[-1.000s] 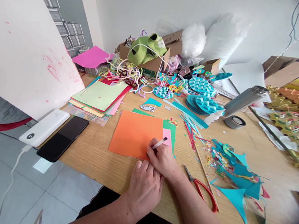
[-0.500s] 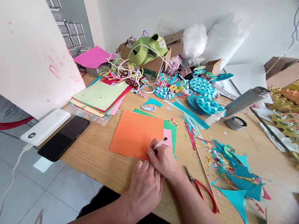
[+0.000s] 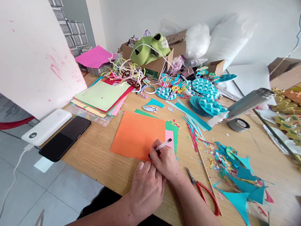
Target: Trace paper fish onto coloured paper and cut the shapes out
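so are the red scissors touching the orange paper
Apart. The head view shows the red-handled scissors lying right of the orange paper, with bare wooden table and the right hand, holding a pen, between them.

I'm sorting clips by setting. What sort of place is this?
Likely a craft workspace: a wooden table strewn with coloured paper sheets, teal scraps and scissors; the right hand holds a pen to orange paper.

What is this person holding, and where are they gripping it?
The right hand grips a white pen near its lower end, tip on the orange paper. The left hand holds nothing.
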`<state>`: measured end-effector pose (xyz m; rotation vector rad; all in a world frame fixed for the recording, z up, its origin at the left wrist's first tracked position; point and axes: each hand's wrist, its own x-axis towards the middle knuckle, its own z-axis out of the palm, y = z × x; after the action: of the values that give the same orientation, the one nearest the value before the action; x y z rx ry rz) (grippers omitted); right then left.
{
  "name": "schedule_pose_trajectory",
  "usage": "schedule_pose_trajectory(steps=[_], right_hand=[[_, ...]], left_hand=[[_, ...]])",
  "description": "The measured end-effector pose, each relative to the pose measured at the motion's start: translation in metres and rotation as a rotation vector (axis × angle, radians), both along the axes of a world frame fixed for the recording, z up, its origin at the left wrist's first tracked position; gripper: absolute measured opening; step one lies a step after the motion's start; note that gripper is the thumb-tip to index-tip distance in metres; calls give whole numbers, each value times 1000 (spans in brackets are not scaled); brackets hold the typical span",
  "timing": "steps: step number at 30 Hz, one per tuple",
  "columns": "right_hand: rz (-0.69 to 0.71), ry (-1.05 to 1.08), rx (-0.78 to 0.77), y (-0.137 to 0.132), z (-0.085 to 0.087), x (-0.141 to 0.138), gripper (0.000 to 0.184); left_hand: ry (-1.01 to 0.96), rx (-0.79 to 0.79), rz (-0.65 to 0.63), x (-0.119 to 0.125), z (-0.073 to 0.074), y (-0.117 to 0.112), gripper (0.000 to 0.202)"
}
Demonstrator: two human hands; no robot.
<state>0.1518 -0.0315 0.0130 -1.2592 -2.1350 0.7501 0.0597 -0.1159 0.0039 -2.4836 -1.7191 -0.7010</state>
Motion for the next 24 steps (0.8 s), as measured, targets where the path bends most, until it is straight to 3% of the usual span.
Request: schedule_pose_trajectory(steps=[14,24], right_hand=[[13,-54,22,0,1,-1,12],[7,-11,-43,2,-2,0,11]], left_hand=[[-8,16,8,0,-2,-1,15],[-11,-7,1,1,-2,-1,16]])
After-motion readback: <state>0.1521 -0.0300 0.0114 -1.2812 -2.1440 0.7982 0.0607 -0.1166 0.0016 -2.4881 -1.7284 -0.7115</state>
